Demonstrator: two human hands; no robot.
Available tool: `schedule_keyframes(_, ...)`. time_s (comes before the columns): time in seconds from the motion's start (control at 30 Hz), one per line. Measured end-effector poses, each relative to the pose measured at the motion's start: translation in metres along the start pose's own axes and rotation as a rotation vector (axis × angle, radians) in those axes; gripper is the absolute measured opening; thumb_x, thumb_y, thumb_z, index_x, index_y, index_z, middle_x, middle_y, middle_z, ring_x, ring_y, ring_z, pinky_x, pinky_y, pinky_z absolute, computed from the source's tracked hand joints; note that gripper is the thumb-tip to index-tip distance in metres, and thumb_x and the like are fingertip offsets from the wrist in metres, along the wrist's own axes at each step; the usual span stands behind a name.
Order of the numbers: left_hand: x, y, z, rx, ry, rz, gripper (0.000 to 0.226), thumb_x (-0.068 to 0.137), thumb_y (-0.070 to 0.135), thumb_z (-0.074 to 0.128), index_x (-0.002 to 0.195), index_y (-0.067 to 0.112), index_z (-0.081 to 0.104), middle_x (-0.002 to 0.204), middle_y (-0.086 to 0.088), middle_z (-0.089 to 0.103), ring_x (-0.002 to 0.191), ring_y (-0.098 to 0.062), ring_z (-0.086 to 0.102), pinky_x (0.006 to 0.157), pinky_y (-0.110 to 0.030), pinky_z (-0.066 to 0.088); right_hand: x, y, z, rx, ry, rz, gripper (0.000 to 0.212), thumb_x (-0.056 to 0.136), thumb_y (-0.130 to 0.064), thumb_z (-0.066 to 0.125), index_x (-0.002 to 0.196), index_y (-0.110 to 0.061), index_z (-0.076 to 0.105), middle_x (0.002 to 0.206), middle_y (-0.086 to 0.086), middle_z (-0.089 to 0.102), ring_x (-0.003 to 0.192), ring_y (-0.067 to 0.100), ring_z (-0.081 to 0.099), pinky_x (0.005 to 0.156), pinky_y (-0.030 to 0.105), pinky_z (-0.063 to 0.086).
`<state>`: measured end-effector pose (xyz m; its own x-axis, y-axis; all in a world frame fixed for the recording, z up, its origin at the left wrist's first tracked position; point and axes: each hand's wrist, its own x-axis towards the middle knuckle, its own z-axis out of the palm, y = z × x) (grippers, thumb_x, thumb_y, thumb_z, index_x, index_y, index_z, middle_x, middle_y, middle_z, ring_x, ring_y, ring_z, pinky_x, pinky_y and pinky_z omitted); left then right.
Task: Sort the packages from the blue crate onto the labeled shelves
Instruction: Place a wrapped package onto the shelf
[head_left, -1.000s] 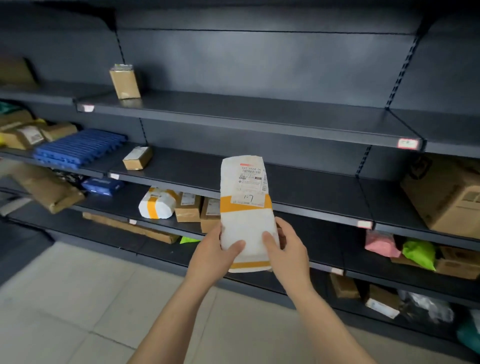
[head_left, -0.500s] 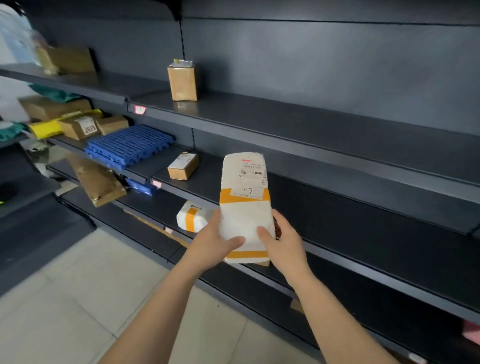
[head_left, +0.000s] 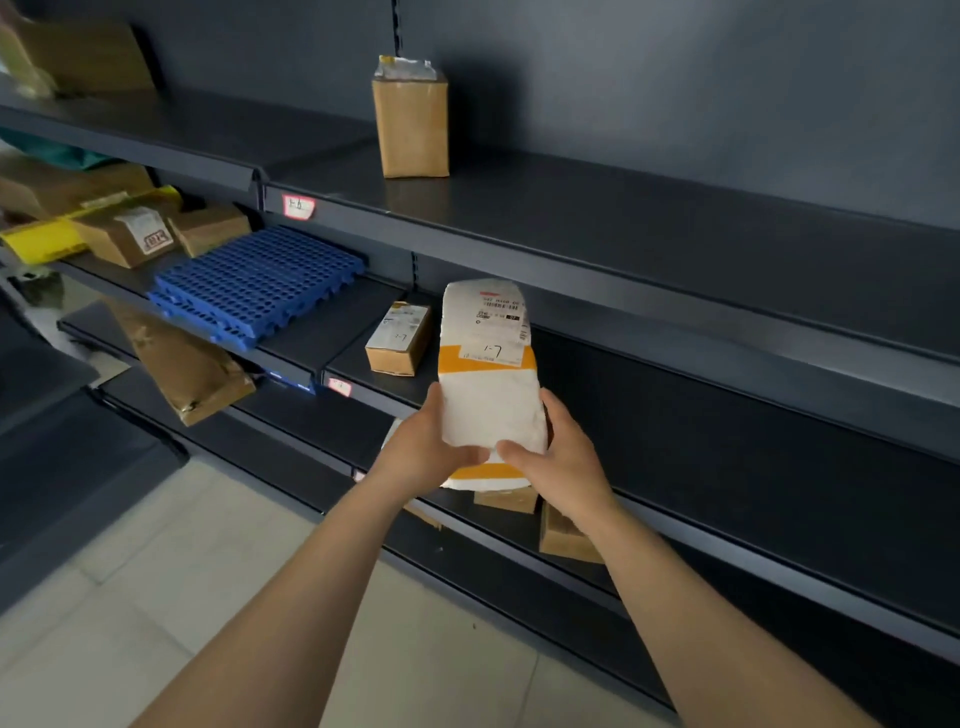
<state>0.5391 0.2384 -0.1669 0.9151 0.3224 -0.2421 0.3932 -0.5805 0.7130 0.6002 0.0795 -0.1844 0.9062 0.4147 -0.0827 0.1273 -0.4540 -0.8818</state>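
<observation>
A white package (head_left: 488, 395) with orange tape bands and a shipping label stands upright in front of the dark shelves. My left hand (head_left: 426, 452) grips its lower left side and my right hand (head_left: 563, 462) grips its lower right side, thumbs on the front. It hangs before the second shelf (head_left: 675, 395), just right of a small brown box (head_left: 399, 338). A pink shelf label (head_left: 340, 386) sits on that shelf's front edge, and another label (head_left: 298, 207) on the shelf above. The blue crate is out of view.
A tall brown parcel (head_left: 411, 122) stands on the upper shelf (head_left: 623, 223). Blue plastic grids (head_left: 260, 283) and several brown boxes (head_left: 124, 234) lie at left. A brown padded bag (head_left: 187, 369) hangs off a lower shelf. Two brown boxes (head_left: 563, 535) sit below my hands. Tiled floor (head_left: 156, 597) lies underneath.
The view has shifted closer to the shelves and leftward. Both hands keep hold of the white package, which now sits nearer the second shelf beside the small brown box.
</observation>
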Motion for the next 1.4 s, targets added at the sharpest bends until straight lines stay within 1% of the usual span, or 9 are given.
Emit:
schedule_keyframes(0.2, 0.064, -0.018, -0.02, 0.082, -0.044, 0.02, 0.101, 0.089, 0.029, 0.067, 0.152, 0.015, -0.009, 0.148, -0.005, 0.038, 0.131, -0.024, 0.043, 0.101, -0.034, 0.041, 0.07, 0.011, 0.023, -0.083, -0.046, -0.042, 0.08, 0.081, -0.017, 0.073, 0.145, -0.038, 0.03, 0.133, -0.006, 0.05, 0.124, 0.014, 0.05, 0.096, 0.039, 0.053)
schedule_keyframes(0.43, 0.132, -0.039, -0.014, 0.185, 0.008, 0.006, 0.109, 0.087, 0.03, 0.068, 0.15, 0.015, -0.02, 0.142, -0.014, 0.044, 0.123, -0.028, 0.05, 0.099, -0.037, 0.046, 0.141, 0.028, 0.036, -0.265, -0.05, -0.096, 0.081, 0.085, -0.016, 0.069, 0.151, -0.028, 0.024, 0.139, 0.004, 0.045, 0.127, 0.021, 0.048, 0.093, 0.029, 0.046)
schedule_keyframes(0.67, 0.174, -0.04, -0.005, 0.342, 0.042, 0.013, 0.093, 0.095, 0.028, 0.058, 0.151, 0.008, -0.013, 0.152, -0.015, 0.028, 0.129, -0.03, 0.044, 0.101, -0.038, 0.042, 0.182, 0.039, 0.047, -0.481, -0.024, -0.148, 0.074, 0.089, -0.023, 0.065, 0.151, -0.017, 0.025, 0.137, 0.012, 0.044, 0.121, 0.027, 0.051, 0.092, 0.036, 0.052)
schedule_keyframes(0.8, 0.184, -0.039, 0.0, 0.45, 0.1, 0.01, 0.087, 0.095, 0.028, 0.056, 0.153, 0.01, -0.007, 0.154, -0.01, 0.02, 0.133, -0.03, 0.039, 0.105, -0.044, 0.041, 0.188, 0.038, 0.049, -0.679, -0.007, -0.189, 0.077, 0.092, -0.035, 0.06, 0.153, -0.013, 0.017, 0.14, 0.013, 0.042, 0.125, 0.026, 0.046, 0.094, 0.034, 0.047)
schedule_keyframes(0.93, 0.184, -0.037, -0.005, 0.695, 0.086, 0.046, 0.091, 0.092, 0.035, 0.06, 0.153, 0.008, -0.002, 0.159, -0.012, 0.004, 0.145, -0.031, 0.017, 0.115, -0.046, 0.026, 0.179, 0.036, 0.046, -0.798, -0.016, -0.165, 0.089, 0.089, -0.046, 0.061, 0.153, -0.013, 0.01, 0.15, 0.009, 0.034, 0.134, 0.027, 0.037, 0.105, 0.041, 0.037)
schedule_keyframes(1.0, 0.178, -0.033, -0.009, 0.814, 0.072, 0.083, 0.093, 0.091, 0.04, 0.06, 0.153, 0.008, -0.002, 0.16, -0.013, -0.004, 0.148, -0.03, 0.001, 0.119, -0.046, 0.012, 0.166, 0.035, 0.039, -0.877, 0.004, -0.144, 0.087, 0.09, -0.048, 0.059, 0.153, -0.013, 0.011, 0.153, 0.007, 0.03, 0.138, 0.026, 0.032, 0.106, 0.042, 0.033)
schedule_keyframes(1.07, 0.169, -0.028, -0.011, 0.908, 0.07, 0.146, 0.091, 0.092, 0.041, 0.059, 0.153, 0.007, 0.001, 0.161, -0.014, -0.003, 0.148, -0.03, -0.005, 0.12, -0.047, 0.006, 0.149, 0.033, 0.029, -0.959, 0.03, -0.116, 0.083, 0.091, -0.049, 0.057, 0.153, -0.014, 0.013, 0.154, 0.007, 0.028, 0.14, 0.026, 0.028, 0.108, 0.042, 0.031)
schedule_keyframes(1.3, 0.112, -0.003, -0.009, 1.018, 0.026, 0.394, 0.081, 0.09, 0.024, 0.061, 0.152, 0.008, 0.01, 0.16, -0.011, 0.011, 0.148, -0.028, 0.005, 0.119, -0.044, 0.011, 0.058, 0.017, -0.007, -1.06, 0.134, 0.037, 0.073, 0.091, -0.047, 0.057, 0.15, -0.019, 0.023, 0.152, 0.004, 0.03, 0.141, 0.024, 0.025, 0.112, 0.043, 0.026)
schedule_keyframes(1.4, 0.081, 0.012, 0.001, 1.002, 0.007, 0.535, 0.075, 0.088, 0.02, 0.06, 0.15, 0.008, 0.02, 0.155, -0.009, 0.024, 0.145, -0.026, 0.017, 0.117, -0.04, 0.019, 0.007, 0.009, -0.021, -1.06, 0.195, 0.121, 0.072, 0.091, -0.045, 0.057, 0.15, -0.019, 0.024, 0.152, 0.005, 0.03, 0.143, 0.025, 0.021, 0.114, 0.043, 0.023)
